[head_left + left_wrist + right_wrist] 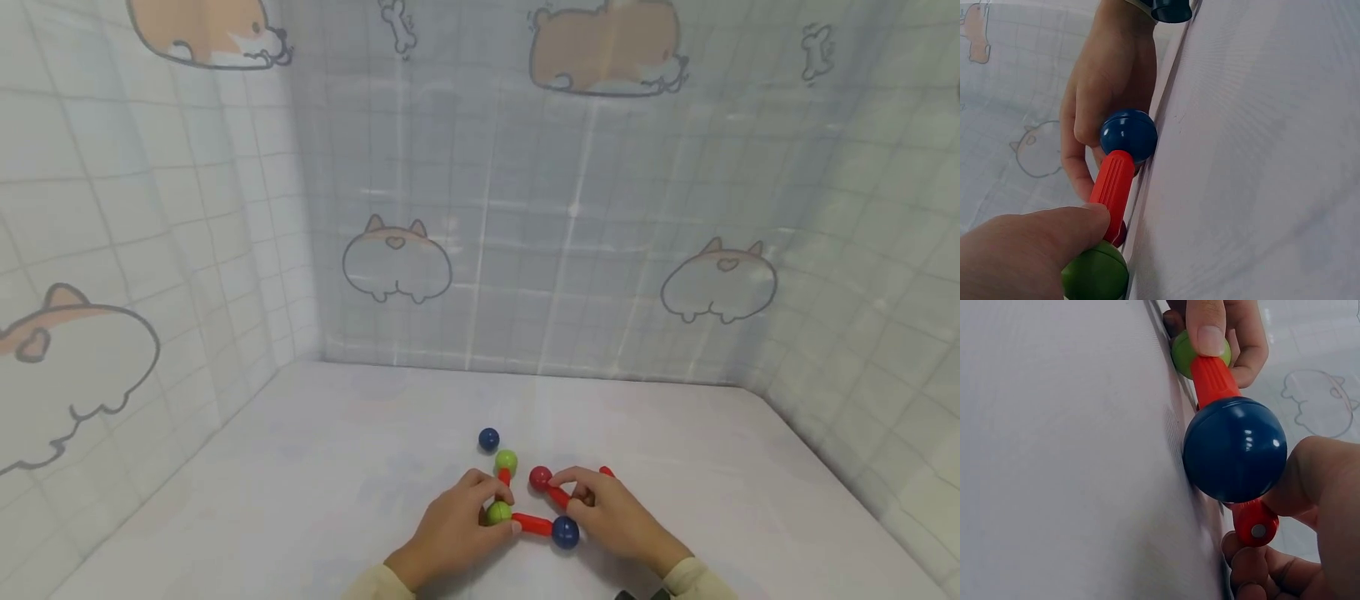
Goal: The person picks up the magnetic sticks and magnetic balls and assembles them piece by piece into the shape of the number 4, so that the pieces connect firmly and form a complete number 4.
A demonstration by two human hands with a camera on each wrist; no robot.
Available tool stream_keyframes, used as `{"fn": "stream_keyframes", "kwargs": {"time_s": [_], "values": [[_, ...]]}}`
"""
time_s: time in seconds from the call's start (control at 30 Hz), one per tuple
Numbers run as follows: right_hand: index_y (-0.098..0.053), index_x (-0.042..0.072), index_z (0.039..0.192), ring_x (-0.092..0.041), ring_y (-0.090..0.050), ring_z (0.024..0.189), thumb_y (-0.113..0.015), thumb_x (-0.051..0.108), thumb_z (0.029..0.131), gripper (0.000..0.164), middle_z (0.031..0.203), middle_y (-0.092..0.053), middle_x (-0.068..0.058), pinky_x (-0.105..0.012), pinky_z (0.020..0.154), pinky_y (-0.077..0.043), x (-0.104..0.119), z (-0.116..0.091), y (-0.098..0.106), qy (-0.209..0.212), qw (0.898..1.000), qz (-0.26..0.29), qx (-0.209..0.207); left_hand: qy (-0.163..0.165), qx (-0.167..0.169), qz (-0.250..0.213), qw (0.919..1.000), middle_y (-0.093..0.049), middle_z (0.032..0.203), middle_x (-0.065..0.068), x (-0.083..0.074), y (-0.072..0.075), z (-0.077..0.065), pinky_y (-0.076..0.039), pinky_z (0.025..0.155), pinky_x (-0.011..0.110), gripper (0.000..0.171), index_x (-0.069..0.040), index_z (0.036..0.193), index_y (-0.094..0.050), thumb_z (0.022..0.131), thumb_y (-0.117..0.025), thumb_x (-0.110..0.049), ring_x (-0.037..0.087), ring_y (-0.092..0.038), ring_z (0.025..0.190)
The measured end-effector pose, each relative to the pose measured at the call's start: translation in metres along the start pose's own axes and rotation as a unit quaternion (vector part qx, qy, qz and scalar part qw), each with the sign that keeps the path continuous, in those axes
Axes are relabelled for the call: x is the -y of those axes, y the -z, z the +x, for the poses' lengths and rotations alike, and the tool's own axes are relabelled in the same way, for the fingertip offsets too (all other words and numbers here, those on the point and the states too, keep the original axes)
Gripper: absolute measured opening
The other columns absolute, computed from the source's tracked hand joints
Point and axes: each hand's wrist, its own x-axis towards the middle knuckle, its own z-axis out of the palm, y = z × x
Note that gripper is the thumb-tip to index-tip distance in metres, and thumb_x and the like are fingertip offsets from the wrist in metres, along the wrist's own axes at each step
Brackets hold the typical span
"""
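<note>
On the near bench [337, 467], left grip [461, 521] pinches a green ball [498, 514], red rod [533, 524] linking it to the near blue ball [566, 532]; right grip [617, 518] pinches a second rod [558, 497], red ball [540, 478] attached, other end apparently unjoined; far blue ball [489, 439] lies loose.

Pale tabletop [225, 500]; grid-lined sheeting [510, 175] at back and sides, printed with cartoon dogs [607, 54], bones [817, 52].

Both sleeves [378, 583] are pale cream, and the right-wrist device [1171, 10] is dark and rounded.
</note>
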Motion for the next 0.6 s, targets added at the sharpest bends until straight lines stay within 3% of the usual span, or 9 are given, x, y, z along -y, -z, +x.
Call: {"fn": "stream_keyframes", "kwargs": {"time_s": [0.37, 0.6], "values": [[-0.069, 0.021, 0.113, -0.017, -0.054, 0.069, -0.059, 0.014, 0.09, 0.026, 0.078, -0.058, 0.002, -0.026, 0.057, -0.045, -0.0008, -0.0004, -0.0018, -0.018, 1.0, -0.007, 0.005, 0.006, 0.001, 0.0, 1.0, -0.051, 0.101, -0.01, 0.0019, -0.0022, -0.0002, -0.045, 0.06, 0.024, 0.024, -0.033, 0.096, -0.063, 0.081, -0.073, -0.049, 0.009, -0.05, 0.071], [-0.072, 0.02, 0.112, -0.017, -0.053, 0.076, -0.055, 0.015, 0.088, 0.029, 0.093, -0.061, 0.004, -0.032, 0.063, -0.044, 0.0031, -0.0018, 0.003, -0.026, 0.999, -0.024, 0.01, 0.009, 0.001, -0.005, 0.9999, -0.05, 0.1, -0.01, -0.0031, -0.0008, 0.0005, -0.046, 0.06, 0.023, 0.024, -0.033, 0.096, -0.064, 0.081, -0.075, -0.048, 0.01, -0.05, 0.071]]}}
